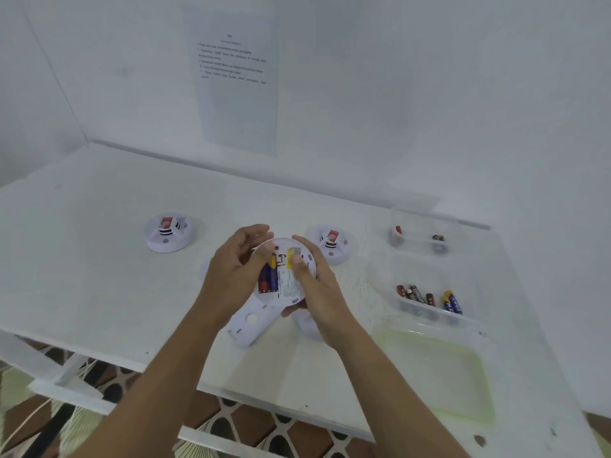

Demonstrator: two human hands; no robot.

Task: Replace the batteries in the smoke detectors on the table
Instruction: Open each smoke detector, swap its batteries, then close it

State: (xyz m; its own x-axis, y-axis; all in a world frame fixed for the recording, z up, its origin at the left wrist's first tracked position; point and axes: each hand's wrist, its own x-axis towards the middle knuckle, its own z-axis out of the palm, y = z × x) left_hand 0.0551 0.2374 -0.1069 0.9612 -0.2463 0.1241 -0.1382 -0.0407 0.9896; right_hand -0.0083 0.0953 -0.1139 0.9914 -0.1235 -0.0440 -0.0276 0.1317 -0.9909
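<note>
While left hand (236, 269) holds detector (287, 281), right hand (319, 287) grips

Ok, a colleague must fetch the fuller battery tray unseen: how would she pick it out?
On the right side of the white table sit two clear trays. Take the nearer tray, just beyond the green-tinted container. It holds a row of batteries; the farther tray holds few.

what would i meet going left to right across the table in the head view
left smoke detector → held smoke detector, opened with batteries showing → right smoke detector → tray of loose batteries
</note>
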